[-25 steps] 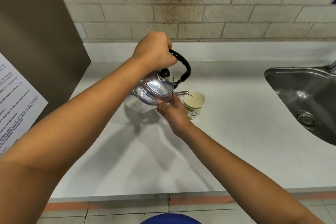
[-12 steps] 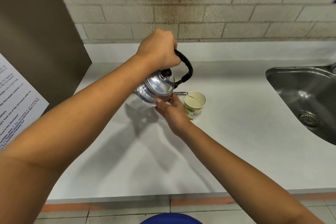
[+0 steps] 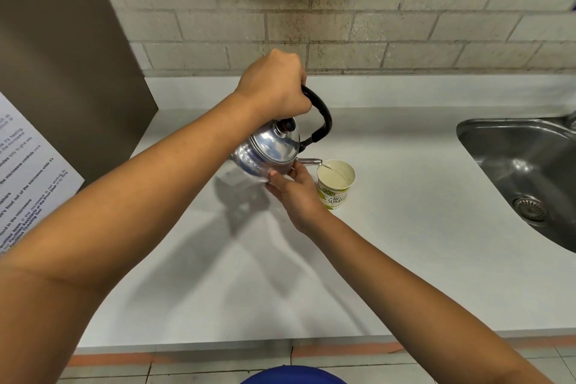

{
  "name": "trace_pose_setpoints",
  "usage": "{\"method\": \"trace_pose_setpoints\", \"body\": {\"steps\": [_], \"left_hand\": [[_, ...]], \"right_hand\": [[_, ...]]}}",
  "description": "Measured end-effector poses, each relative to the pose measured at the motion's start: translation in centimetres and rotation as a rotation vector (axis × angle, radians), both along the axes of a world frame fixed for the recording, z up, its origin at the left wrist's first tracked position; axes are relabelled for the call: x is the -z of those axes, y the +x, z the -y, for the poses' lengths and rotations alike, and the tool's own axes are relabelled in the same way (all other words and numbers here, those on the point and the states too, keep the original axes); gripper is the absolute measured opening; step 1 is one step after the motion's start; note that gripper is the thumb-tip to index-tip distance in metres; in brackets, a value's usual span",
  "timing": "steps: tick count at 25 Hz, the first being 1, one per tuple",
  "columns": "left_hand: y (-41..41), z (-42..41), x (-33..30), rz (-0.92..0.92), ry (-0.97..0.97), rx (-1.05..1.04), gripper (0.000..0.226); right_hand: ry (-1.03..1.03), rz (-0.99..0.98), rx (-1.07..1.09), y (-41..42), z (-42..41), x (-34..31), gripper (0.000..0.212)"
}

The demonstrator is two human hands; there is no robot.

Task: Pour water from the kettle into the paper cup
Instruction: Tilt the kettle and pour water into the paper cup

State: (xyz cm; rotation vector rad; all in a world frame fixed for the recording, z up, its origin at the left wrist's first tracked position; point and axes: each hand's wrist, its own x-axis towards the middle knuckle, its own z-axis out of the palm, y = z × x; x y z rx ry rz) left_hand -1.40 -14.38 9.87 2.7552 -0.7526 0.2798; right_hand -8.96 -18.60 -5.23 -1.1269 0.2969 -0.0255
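Left hand (image 3: 274, 89) fisted round black handle (image 3: 321, 117), arm reaching in from lower left, holding kettle (image 3: 268, 151) off counter (image 3: 405, 227), tipped right. Right hand (image 3: 294, 188) under kettle's front, palm up, fingertips (image 3: 276, 174) pressed to lower body beside spout (image 3: 308, 161); forearm runs in from lower right. Spout tip over cup (image 3: 336, 182) rim, thin stream entering. Cup upright on counter, right of kettle, touching right hand's far side. Sink (image 3: 498, 146) well apart at right.

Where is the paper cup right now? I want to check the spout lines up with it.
In the head view the paper cup stands on the white counter right of centre, just under the kettle spout, beside the right hand, left of the sink.
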Motion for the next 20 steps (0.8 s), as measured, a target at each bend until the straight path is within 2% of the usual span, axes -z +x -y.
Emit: {"method": "trace_pose_setpoints", "body": {"steps": [20], "left_hand": [[0.59, -0.24, -0.14, 0.007, 0.022, 0.009, 0.013]], "right_hand": [[0.004, 0.001, 0.001, 1.01, -0.48, 0.35, 0.045]]}}
